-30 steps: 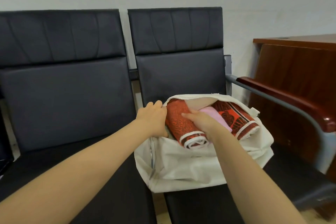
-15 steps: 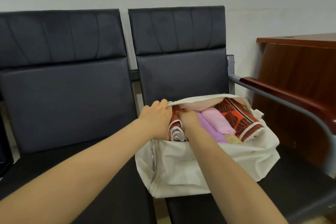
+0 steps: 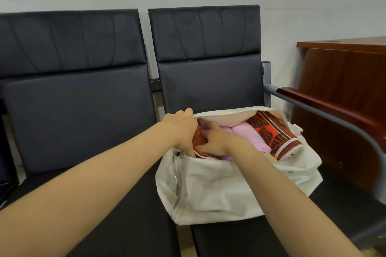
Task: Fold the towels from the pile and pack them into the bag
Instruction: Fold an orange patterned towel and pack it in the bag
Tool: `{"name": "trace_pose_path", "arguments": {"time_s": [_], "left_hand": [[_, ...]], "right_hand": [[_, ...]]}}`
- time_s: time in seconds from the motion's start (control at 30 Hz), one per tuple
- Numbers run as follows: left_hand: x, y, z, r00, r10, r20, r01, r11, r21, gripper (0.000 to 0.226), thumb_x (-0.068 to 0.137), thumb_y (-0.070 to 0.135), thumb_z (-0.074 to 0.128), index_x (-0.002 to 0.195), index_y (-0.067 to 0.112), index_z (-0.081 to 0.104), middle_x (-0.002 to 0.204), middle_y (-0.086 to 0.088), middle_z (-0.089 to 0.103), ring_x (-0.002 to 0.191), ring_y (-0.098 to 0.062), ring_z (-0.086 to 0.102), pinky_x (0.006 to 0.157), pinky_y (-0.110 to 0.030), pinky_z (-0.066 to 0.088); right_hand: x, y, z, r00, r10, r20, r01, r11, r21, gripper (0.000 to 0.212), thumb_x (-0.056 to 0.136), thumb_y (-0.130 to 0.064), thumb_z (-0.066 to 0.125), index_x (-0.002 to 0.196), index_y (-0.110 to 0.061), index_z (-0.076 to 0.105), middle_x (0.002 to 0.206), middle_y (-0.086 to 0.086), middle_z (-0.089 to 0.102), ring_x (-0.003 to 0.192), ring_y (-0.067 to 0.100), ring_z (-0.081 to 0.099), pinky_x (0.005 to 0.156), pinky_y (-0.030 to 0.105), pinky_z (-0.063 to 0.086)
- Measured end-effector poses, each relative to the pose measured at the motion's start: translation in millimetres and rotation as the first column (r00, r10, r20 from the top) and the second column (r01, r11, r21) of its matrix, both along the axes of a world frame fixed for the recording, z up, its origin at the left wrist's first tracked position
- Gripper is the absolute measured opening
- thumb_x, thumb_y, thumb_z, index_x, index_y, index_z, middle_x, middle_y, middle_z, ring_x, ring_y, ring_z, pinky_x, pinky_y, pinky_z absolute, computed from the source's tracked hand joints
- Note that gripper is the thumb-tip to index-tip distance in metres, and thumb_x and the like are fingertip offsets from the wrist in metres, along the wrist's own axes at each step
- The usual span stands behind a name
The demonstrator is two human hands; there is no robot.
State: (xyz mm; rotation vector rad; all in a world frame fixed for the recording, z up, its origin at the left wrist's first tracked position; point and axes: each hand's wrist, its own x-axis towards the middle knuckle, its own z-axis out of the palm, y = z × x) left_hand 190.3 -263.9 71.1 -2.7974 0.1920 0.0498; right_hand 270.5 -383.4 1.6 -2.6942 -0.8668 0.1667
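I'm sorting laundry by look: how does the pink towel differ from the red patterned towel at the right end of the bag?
The pink towel is plain; the red patterned towel carries a black print and a white-striped border. The pink towel lies mid-opening; the red patterned towel lies to its right, and its striped end reaches the rim. Both sit folded in the white bag.

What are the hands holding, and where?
The left hand grips the cream fabric bag by the left end of its rim. The right hand presses the red patterned towel beneath it.
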Motion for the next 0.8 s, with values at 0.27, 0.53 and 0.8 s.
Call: {"name": "trace_pose_path", "arguments": {"time_s": [0.27, 0.53, 0.8], "left_hand": [[-1.8, -3.1, -2.6, 0.999, -0.002, 0.038, 0.001, 0.999, 0.038, 0.077, 0.066, 0.061, 0.074, 0.123, 0.015, 0.048, 0.104, -0.001, 0.032, 0.092, -0.017, 0.039, 0.071, -0.032, 0.037], [-3.9, -2.3, -4.6, 0.998, 0.005, 0.066, -0.011, 0.997, 0.079, 0.074, 0.068, 0.056, 0.073, 0.125, 0.016, 0.049, 0.104, -0.002, 0.029, 0.095, -0.019, 0.038, 0.075, -0.033, 0.038], [-4.3, 0.1, -15.9, 0.986, -0.059, 0.156, 0.04, 0.991, 0.124, 0.074, 0.071, 0.057, 0.07, 0.127, 0.016, 0.047, 0.117, -0.004, 0.036, 0.102, -0.02, 0.041, 0.074, -0.033, 0.036]], "right_hand": [[-8.3, 16.6, -37.2, 0.992, 0.092, -0.082, -0.071, 0.972, 0.224, 0.11, 0.065, -0.071, 0.044, 0.154, -0.028, -0.004, 0.161, -0.003, -0.003, 0.146, 0.02, 0.017, 0.117, 0.044, 0.023], [-8.6, 55.8, -15.7, 0.946, 0.085, 0.312, 0.001, 0.964, -0.266, 0.075, 0.09, -0.042, 0.055, 0.152, -0.017, 0.022, 0.157, 0.008, 0.022, 0.146, 0.029, 0.015, 0.118, 0.044, 0.013], [-11.5, 50.4, -18.5, 1.0, 0.021, 0.02, -0.015, 0.966, -0.26, 0.064, 0.095, -0.033, 0.054, 0.151, -0.017, 0.027, 0.158, 0.007, 0.024, 0.146, 0.026, 0.017, 0.119, 0.044, 0.015]]}}
